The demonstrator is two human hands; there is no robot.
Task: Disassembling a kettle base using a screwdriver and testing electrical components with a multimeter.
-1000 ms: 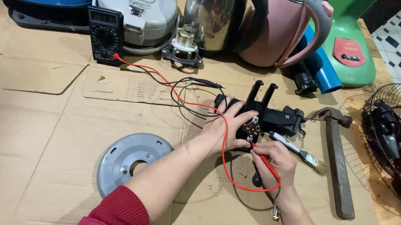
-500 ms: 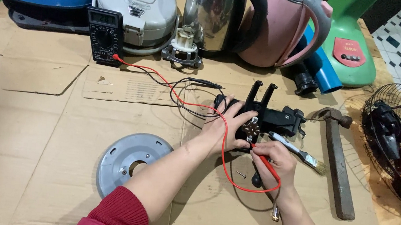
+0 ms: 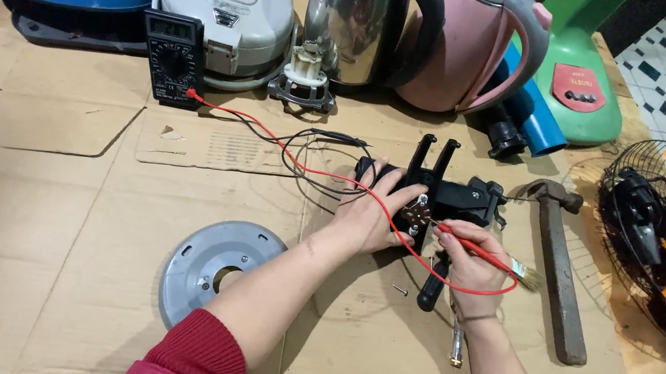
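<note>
Right hand [image 3: 471, 261] pinches the red multimeter probe [image 3: 469, 243], tip on the metal contacts of the black plastic appliance part [image 3: 449, 196]. Left hand [image 3: 372, 212] grips that part's near-left edge, steadying it on the cardboard sheet [image 3: 58, 181].

Risk, as judged: the probe tip may slip across contacts, or the red lead [image 3: 326, 174] may snag the wrist.

Left of the part: grey metal disc [image 3: 211, 269]. Right: steel-headed hammer [image 3: 558, 263]. Beyond: black multimeter [image 3: 174, 56], pink kettle [image 3: 466, 48].
</note>
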